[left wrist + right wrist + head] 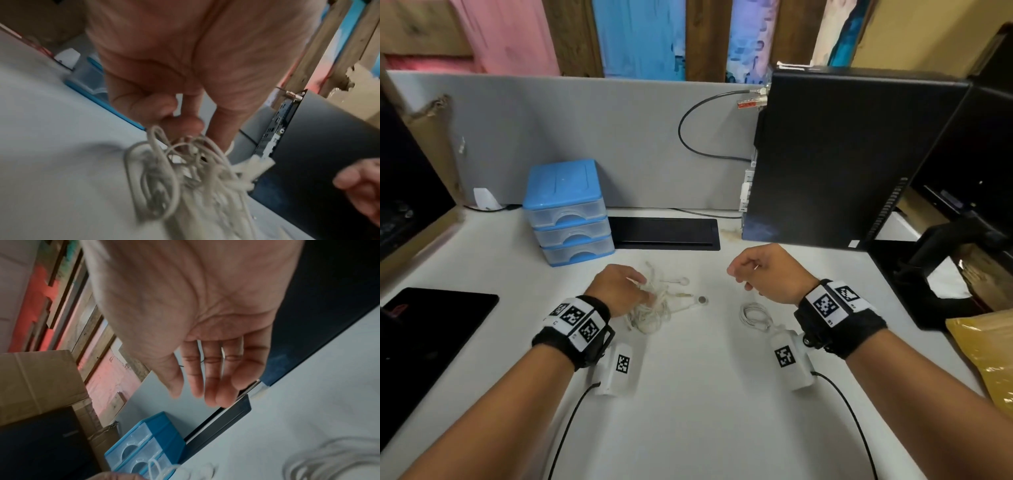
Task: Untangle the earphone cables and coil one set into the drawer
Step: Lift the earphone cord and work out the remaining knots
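Note:
A tangle of white earphone cables [654,308] [185,178] lies on the white desk [688,394] in front of me. My left hand [643,287] [180,120] is on its left side, fingers curled into the loops and gripping them. An earbud [702,300] sticks out to the right of the tangle. A separate, neatly coiled white cable [753,315] [333,457] lies under my right hand [739,274] [195,394], which hovers with relaxed fingers and holds nothing. The blue three-drawer unit [570,212] [144,443] stands behind the left hand with all its drawers closed.
A black computer tower [842,154] stands at the back right, with a monitor arm [945,260] beyond it. A black cable slot [664,233] sits beside the drawers. A black pad [431,325] lies at the left and a yellow envelope [989,353] at the right edge.

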`<state>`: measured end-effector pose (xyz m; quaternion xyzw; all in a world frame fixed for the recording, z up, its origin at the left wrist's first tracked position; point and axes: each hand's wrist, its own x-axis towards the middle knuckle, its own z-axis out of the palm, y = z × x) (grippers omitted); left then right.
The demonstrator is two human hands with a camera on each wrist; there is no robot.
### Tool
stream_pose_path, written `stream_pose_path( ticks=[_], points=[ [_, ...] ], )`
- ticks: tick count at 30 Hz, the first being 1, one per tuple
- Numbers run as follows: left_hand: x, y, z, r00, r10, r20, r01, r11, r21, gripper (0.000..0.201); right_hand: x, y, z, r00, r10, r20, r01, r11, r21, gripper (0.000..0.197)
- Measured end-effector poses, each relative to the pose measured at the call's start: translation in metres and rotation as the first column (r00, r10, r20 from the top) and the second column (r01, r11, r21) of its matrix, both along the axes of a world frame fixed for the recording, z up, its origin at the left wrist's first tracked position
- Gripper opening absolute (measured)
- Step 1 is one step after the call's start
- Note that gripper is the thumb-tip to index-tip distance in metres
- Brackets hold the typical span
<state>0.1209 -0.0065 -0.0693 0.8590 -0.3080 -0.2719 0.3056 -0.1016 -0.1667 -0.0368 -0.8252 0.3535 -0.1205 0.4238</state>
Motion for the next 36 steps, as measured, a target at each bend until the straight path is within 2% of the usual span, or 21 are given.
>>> stream_pose_path(
  ticks=[2, 6, 9, 12, 14, 17, 21, 27, 33, 36],
  points=[
    [0.004, 0.002, 0.0, 0.998, -0.054, 0.032, 0.054, 0.999, -0.002, 0.014, 0.01, 0.004, -0.002, 1.0, 0.009, 0.016, -0.009, 1.0, 0.015, 0.011],
    [0.007, 0.008, 0.015, 0.996, -0.09, -0.004, 0.087, 0.971, -0.223, 0.005, 0.03, 0.012, -0.009, 0.999, 0.026, 0.036, -0.026, 1.0, -0.003, 0.017],
    [0.012, 0.016, 0.028, 0.995, -0.088, -0.045, 0.067, 0.934, -0.351, 0.009, 0.044, 0.016, -0.012, 0.997, 0.029, 0.066, -0.026, 0.999, -0.047, 0.022],
    [0.015, 0.026, 0.036, 0.974, -0.13, -0.184, 0.028, 0.88, -0.474, 0.012, 0.057, 0.024, -0.012, 0.996, 0.032, 0.087, -0.028, 0.998, -0.051, 0.018],
    [0.014, 0.031, 0.04, 0.954, -0.153, -0.256, -0.006, 0.849, -0.528, 0.016, 0.063, 0.032, -0.01, 0.994, 0.034, 0.106, -0.033, 0.999, -0.005, 0.01],
    [0.011, 0.036, 0.049, 0.915, -0.199, -0.351, -0.047, 0.812, -0.582, 0.016, 0.072, 0.047, -0.003, 0.984, 0.084, 0.158, -0.1, 0.991, 0.093, 0.022],
    [0.007, 0.042, 0.061, 0.806, -0.28, -0.521, -0.149, 0.756, -0.638, 0.019, 0.079, 0.069, 0.013, 0.948, 0.149, 0.282, -0.211, 0.956, 0.204, 0.035],
    [0.002, 0.048, 0.07, 0.646, -0.368, -0.669, -0.263, 0.715, -0.648, 0.028, 0.064, 0.084, 0.024, 0.941, 0.064, 0.333, -0.164, 0.945, 0.282, 0.015],
    [-0.005, 0.046, 0.075, 0.513, -0.407, -0.756, -0.358, 0.698, -0.62, 0.031, 0.045, 0.085, 0.032, 0.927, 0.084, 0.366, -0.219, 0.913, 0.345, 0.02],
    [-0.004, 0.048, 0.08, 0.411, -0.436, -0.801, -0.428, 0.683, -0.592, 0.031, 0.042, 0.087, 0.038, 0.904, 0.123, 0.408, -0.276, 0.899, 0.34, 0.016]
  ],
)
